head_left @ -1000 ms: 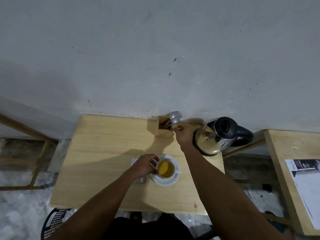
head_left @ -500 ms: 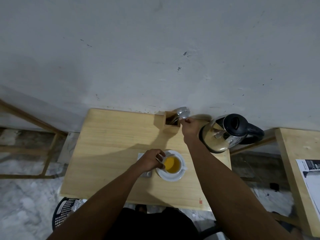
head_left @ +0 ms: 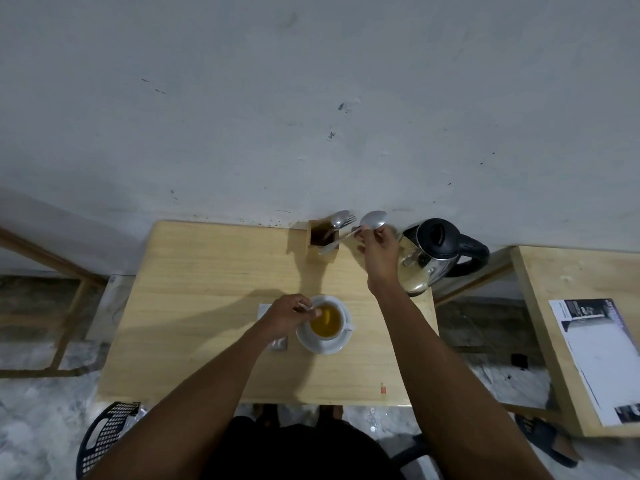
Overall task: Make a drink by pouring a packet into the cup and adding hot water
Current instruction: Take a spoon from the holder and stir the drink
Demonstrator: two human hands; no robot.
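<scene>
A white cup [head_left: 337, 315] full of amber drink stands on a white saucer [head_left: 325, 346] near the middle of the wooden table [head_left: 207, 306]. My left hand [head_left: 285, 315] pinches something small and pale at the cup's left rim. My right hand [head_left: 379, 247] grips a metal spoon [head_left: 372, 220] by its handle, bowl up, just right of the wooden cutlery holder [head_left: 322, 242]. The steel kettle [head_left: 431, 258] with a black lid stands right of that hand. A pale packet [head_left: 278, 344] lies under my left wrist.
The holder keeps another spoon and a fork [head_left: 343, 220]. The table stands against a grey wall. A second wooden table [head_left: 540, 323] with a printed sheet [head_left: 595, 358] is to the right. A black plastic basket [head_left: 104, 434] sits on the floor at the lower left.
My right hand has pulled a spoon up and out of the cutlery holder, moving it right. My left hand stays at the cup's rim.
</scene>
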